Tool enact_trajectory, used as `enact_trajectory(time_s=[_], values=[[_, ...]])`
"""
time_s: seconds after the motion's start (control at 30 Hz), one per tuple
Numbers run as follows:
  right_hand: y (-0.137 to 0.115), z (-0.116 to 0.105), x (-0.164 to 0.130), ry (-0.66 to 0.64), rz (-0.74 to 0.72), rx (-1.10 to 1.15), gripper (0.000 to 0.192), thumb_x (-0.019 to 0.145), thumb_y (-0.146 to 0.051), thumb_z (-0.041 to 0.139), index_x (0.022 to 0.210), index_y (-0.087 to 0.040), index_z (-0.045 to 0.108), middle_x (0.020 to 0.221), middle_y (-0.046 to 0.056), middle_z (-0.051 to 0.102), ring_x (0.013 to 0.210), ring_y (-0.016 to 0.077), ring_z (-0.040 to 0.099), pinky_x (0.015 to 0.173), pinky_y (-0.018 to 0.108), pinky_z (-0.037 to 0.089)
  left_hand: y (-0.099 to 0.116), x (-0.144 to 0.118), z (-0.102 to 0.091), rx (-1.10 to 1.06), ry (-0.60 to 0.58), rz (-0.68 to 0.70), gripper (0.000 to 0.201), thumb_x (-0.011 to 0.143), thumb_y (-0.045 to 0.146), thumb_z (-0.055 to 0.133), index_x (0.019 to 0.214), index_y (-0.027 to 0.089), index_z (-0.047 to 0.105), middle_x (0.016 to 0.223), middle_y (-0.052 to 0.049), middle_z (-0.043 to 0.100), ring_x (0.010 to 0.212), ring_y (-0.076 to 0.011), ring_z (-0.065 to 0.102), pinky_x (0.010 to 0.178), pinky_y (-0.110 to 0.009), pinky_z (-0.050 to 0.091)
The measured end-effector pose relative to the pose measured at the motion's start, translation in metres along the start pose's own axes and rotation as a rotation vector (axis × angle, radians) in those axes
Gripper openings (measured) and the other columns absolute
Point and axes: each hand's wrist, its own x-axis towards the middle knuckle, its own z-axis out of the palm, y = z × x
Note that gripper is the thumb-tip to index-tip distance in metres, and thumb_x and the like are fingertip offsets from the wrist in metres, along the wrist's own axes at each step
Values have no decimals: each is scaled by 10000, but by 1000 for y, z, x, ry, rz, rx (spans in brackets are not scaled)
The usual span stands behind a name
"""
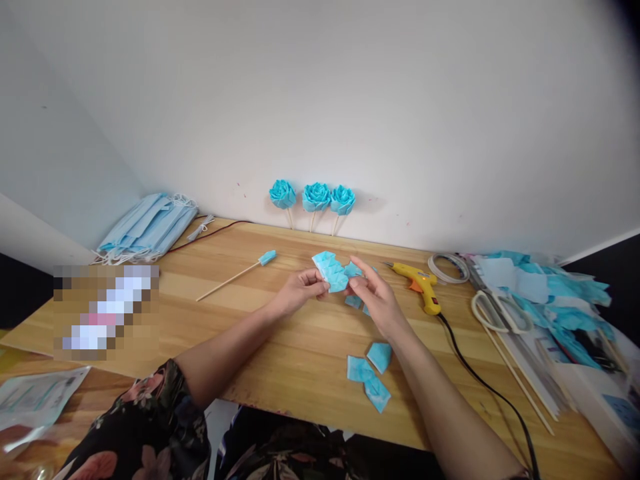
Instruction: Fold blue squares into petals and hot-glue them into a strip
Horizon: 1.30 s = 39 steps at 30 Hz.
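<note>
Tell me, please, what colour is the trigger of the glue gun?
The trigger is orange, on a yellow glue gun; the head view shows it best.

Left of the smooth plastic glue gun (427, 287), a matt cloth-like strip (330, 272) is seen; beneath the glue gun, a wood-grained table (295, 347).

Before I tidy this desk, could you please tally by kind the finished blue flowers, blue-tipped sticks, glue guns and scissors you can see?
Blue flowers: 3
Blue-tipped stick: 1
Glue gun: 1
Scissors: 1 pair
Total: 6
</note>
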Motion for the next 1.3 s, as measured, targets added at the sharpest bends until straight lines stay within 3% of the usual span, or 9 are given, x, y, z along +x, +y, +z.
enact_trajectory(time_s=[0.13,0.33,0.47,0.6,0.8,0.93,1.07,1.2,1.3], values=[[-3,2,-1,-5,12,50,545,830,-441,578,1340,-267,494,874,9,613,822,167,578,778,322,469,-2,0,1,28,-97,-34,376,635,457,753,675,134,564,627,11,582,588,-86,501,619,-238,391],[-8,4,-1,-7,20,32,588,743,-315,664,1310,-236,529,757,-19,530,699,138,510,653,272,432,-3,-2,0,96,-175,-31,365,720,484,687,706,127,610,664,-8,596,620,-97,515,650,-243,413],[-9,3,-1,19,-26,-12,572,744,-294,646,1302,-230,537,747,-18,507,689,141,498,641,275,430,-2,-1,-1,109,-142,-24,431,779,547,596,707,124,632,676,-32,613,630,-114,537,648,-251,427],[-8,6,-2,10,-67,-79,550,742,-277,648,1284,-236,559,713,-28,478,669,137,496,628,270,440,-5,0,0,68,-98,-31,404,704,518,692,784,125,641,707,-23,630,634,-107,541,663,-251,440],[-3,6,-2,1,-42,-87,527,767,-298,627,1285,-222,562,719,-25,551,672,138,541,637,276,458,-5,1,0,39,-65,-47,385,655,484,743,704,121,625,663,-12,623,626,-99,537,668,-247,434],[-9,-9,2,73,-73,-104,466,824,-348,572,1269,-210,565,918,39,674,831,176,617,758,321,482,-4,1,-4,63,-20,-7,354,696,470,714,705,126,634,673,-12,629,636,-105,542,676,-247,433],[-33,-28,-3,36,-142,-384,391,846,-356,552,1205,-213,607,999,63,699,888,198,641,781,329,490,-6,1,-6,83,32,38,337,733,463,685,694,133,630,681,-11,624,646,-108,536,673,-244,431],[-52,-43,-26,-175,-62,-783,270,857,-316,532,1078,-258,674,900,21,726,768,183,650,675,292,477,-7,0,-5,96,19,64,319,758,449,666,706,136,640,689,-10,627,642,-105,529,664,-240,427],[-50,-54,-49,-227,14,-958,242,862,-318,528,1044,-283,683,890,8,732,757,189,649,658,293,462,-5,-2,-3,100,23,77,310,758,441,667,699,138,641,689,-12,633,635,-104,528,665,-242,427]])
